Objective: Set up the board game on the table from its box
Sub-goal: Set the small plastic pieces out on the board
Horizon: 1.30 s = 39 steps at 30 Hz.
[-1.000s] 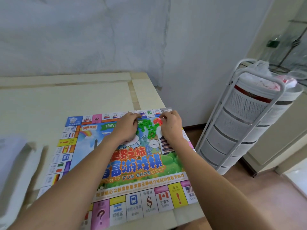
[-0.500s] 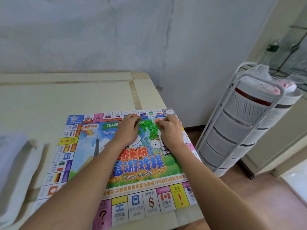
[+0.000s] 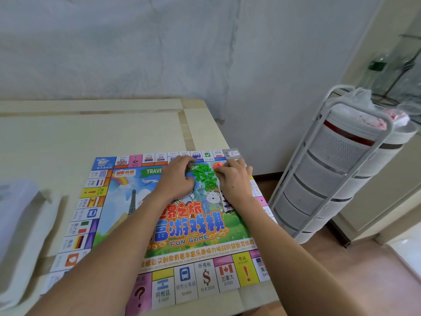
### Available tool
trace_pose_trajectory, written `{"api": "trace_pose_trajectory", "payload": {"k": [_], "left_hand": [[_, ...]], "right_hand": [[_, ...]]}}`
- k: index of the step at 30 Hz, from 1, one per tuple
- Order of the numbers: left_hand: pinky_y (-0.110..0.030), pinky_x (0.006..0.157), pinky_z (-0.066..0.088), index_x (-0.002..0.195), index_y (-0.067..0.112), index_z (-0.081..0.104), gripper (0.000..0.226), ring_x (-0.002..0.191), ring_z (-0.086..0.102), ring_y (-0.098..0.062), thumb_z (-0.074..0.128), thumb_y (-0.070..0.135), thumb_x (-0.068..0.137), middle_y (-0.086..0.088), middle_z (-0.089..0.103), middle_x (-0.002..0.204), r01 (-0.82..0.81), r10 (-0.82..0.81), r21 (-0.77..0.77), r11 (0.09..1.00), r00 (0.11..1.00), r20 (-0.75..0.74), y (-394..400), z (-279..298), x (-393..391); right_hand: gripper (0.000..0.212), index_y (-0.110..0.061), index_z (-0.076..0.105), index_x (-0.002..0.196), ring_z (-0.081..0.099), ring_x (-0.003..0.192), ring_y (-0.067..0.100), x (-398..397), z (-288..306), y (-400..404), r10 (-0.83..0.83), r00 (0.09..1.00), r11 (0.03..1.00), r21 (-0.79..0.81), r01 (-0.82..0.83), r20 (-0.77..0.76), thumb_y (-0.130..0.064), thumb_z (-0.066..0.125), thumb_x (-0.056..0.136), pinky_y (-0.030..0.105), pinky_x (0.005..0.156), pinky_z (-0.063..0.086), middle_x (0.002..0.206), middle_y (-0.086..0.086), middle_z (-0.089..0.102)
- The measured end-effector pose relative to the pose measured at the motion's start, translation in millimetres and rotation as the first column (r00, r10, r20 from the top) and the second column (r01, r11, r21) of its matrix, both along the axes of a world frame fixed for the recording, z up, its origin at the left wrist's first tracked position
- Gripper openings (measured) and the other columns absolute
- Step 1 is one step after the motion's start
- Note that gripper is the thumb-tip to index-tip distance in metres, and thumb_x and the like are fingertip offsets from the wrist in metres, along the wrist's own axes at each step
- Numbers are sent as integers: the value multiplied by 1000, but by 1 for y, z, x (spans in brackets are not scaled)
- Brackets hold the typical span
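Red piece [image 3: 218, 165] again exposed beside right hand [image 3: 235, 179]; green pieces [image 3: 205, 176] unmoved

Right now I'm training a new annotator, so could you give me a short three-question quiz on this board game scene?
1. True or false: the green pieces lie on the game board.
2. Which hand touches the red piece: A left hand, B right hand?
3. What stands on the floor right of the table?

Key: 1 true. 2 B. 3 a white tiered storage rack.
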<state>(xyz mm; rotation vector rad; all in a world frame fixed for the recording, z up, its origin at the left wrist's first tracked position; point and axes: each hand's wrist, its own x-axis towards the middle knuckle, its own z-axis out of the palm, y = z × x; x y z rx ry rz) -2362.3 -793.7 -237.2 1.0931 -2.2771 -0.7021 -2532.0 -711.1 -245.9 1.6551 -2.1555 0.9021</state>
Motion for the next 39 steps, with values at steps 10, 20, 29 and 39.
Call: {"api": "trace_pose_trajectory", "payload": {"k": [10, 20, 29, 39], "left_hand": [[-48, 96, 43, 123, 17, 59, 35, 103, 54, -19, 54, 10, 89, 5, 51, 105, -5, 5, -84, 996, 1000, -1, -2, -4, -2], [-47, 92, 43, 123, 13, 63, 30, 103, 54, -25, 48, 11, 98, -6, 56, 111, -1, 9, -167, 986, 999, 47, -5, -9, -2], [-48, 91, 45, 120, 13, 66, 27, 100, 57, -26, 51, 10, 97, -7, 59, 108, -6, 13, -171, 985, 999, 39, -8, -10, -3], [-35, 74, 35, 114, 20, 54, 43, 69, 44, -6, 52, 13, 72, 8, 47, 75, 3, -3, -13, 1000, 999, -42, -2, 0, -2]], "right_hand": [[17, -9, 76, 100, 60, 83, 23, 0, 15, 7, 136, 969, 990, -64, -125, 206, -15, 62, 92, 40, 73, 49, 90, 6, 67], [59, -4, 61, 127, 60, 107, 25, 22, 40, 22, 50, 956, 865, 466, -186, 289, -41, 74, 82, 30, 86, 47, 109, 14, 69], [56, -5, 58, 131, 56, 113, 25, 22, 43, -3, 22, 943, 882, 438, -175, 333, -33, 73, 85, 31, 94, 44, 105, 10, 69], [36, -10, 56, 108, 57, 66, 14, 0, 49, 10, 3, 864, 937, 300, -178, 503, -10, 77, 78, 29, 67, 50, 78, 6, 67]]}}
